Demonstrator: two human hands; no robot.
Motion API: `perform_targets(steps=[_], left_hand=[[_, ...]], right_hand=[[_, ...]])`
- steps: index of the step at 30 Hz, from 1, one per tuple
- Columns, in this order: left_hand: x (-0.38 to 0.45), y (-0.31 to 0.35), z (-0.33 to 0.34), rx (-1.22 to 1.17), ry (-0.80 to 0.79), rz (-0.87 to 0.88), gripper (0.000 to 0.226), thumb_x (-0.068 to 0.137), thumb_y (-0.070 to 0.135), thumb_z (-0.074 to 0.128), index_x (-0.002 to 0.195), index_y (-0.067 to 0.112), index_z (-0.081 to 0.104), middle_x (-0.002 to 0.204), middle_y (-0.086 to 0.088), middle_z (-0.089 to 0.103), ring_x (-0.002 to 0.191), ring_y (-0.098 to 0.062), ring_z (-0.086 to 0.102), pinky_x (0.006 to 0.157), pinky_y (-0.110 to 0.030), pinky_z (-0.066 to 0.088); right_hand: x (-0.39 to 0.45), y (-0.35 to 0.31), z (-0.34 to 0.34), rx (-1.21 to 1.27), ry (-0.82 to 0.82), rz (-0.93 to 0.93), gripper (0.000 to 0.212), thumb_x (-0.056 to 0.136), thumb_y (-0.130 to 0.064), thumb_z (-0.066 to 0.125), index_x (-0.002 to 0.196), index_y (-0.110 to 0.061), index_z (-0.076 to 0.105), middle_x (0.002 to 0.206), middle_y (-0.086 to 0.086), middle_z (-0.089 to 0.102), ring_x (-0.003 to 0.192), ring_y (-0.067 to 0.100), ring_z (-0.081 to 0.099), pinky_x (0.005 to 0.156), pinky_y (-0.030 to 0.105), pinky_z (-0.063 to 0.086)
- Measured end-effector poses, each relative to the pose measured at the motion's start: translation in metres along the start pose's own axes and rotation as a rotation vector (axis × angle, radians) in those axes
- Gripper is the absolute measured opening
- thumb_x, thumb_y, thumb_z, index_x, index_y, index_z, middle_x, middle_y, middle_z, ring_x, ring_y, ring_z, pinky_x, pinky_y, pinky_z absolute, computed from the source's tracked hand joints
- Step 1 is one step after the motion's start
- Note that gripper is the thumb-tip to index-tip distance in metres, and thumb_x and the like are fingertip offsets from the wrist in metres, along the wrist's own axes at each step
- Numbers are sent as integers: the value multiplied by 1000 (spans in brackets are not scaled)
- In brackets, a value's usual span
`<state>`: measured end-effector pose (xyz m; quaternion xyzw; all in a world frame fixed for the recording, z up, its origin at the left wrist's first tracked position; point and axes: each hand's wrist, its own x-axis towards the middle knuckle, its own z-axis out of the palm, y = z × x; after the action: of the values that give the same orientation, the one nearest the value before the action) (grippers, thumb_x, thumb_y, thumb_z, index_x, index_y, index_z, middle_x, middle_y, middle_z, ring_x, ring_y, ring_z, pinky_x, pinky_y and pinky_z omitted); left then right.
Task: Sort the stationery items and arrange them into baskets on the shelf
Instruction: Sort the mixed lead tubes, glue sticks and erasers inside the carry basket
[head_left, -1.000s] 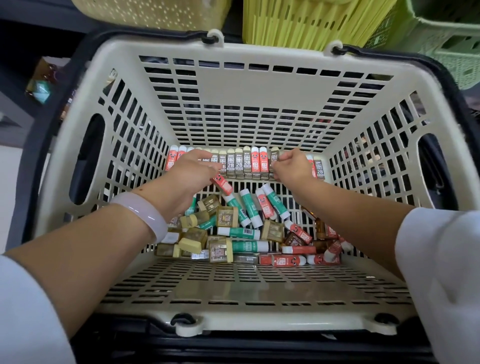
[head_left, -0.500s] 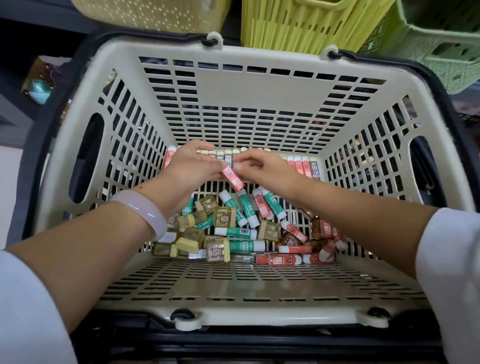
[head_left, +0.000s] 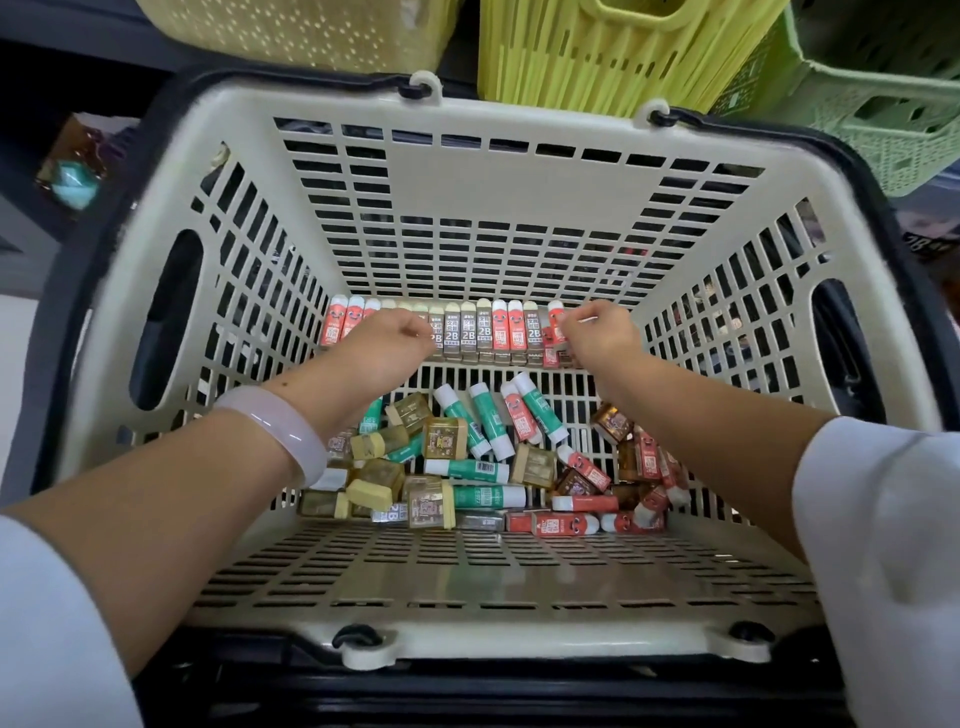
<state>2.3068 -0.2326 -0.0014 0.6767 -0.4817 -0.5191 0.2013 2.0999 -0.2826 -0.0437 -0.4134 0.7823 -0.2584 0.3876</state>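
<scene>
Row (head_left: 483, 332) stands along far basket (head_left: 467, 171) wall; pile (head_left: 483, 462) unsorted; left hand (head_left: 387, 345) curled, empty; right hand (head_left: 597, 332) pinches red tube (head_left: 556, 325).

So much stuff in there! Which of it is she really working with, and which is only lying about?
Part of the job:
- cream basket
- neat row of erasers along its far wall
- loose pile of erasers on its floor
- left hand and right hand, both at the row

Lying about:
- yellow basket
- green basket
- teal object
</scene>
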Motion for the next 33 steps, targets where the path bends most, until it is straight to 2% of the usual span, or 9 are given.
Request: perform_targets(steps=[4,8,12,15,17,19,22,27,33], left_hand=[[0,-4,-2,98,14,-16,13,94,12,44,95,20,53,129,-4,49,113,-16,41,89,-27,29],[0,-8,-3,300,12,24,19,94,13,42,104,15,57,129,-6,52,96,-16,47,79,-26,34],[4,-13,-5,626,-169,19,30,96,18,41,120,7,56,128,-9,54,102,-22,52,81,-27,38],[12,-14,-4,757,-225,57,33,97,20,42,126,10,52,117,-8,58,90,-17,56,71,-20,38],[16,-16,-3,718,-208,99,34,96,18,44,129,15,48,88,-1,59,62,-9,49,52,-20,35],[18,-18,-2,708,-195,123,38,95,17,46,132,14,44,86,-2,57,65,-13,50,57,-25,40],[21,-21,-1,849,-163,147,36,94,18,46,130,14,48,110,-10,56,88,-23,54,79,-34,46],[25,-22,-17,998,121,86,20,92,15,42,95,7,60,83,-9,56,77,-25,54,64,-31,46],[24,-28,-19,964,57,10,29,93,16,42,116,7,57,109,-15,59,89,-27,54,71,-33,44]], right_hand=[[7,5,10,41,-48,15,22,90,-10,52,73,-23,51,110,6,63,92,25,64,81,40,56],[0,3,4,-270,13,-243,5,89,-16,55,93,-15,58,95,6,62,72,18,58,62,30,50],[-27,-10,19,-317,-454,-551,19,93,-12,50,108,-10,61,93,15,66,52,11,45,42,15,39],[-42,-14,38,-492,-649,-696,29,95,-12,46,122,-10,57,112,7,62,70,10,56,59,11,46],[-43,-16,48,-565,-644,-731,33,95,-12,45,128,-11,53,116,10,56,94,20,57,82,25,45],[-42,-18,52,-582,-624,-701,38,95,-12,44,133,-11,47,118,12,51,107,24,50,91,31,39],[-42,-16,54,-619,-603,-724,41,95,-13,43,136,-12,44,120,12,49,110,24,48,92,30,36],[-41,-17,46,-581,-454,-726,32,94,-8,40,118,-9,61,122,9,59,91,14,58,84,28,46],[-46,-20,43,-631,-700,-730,38,97,-9,39,133,-12,49,139,6,47,109,7,53,94,20,33]])
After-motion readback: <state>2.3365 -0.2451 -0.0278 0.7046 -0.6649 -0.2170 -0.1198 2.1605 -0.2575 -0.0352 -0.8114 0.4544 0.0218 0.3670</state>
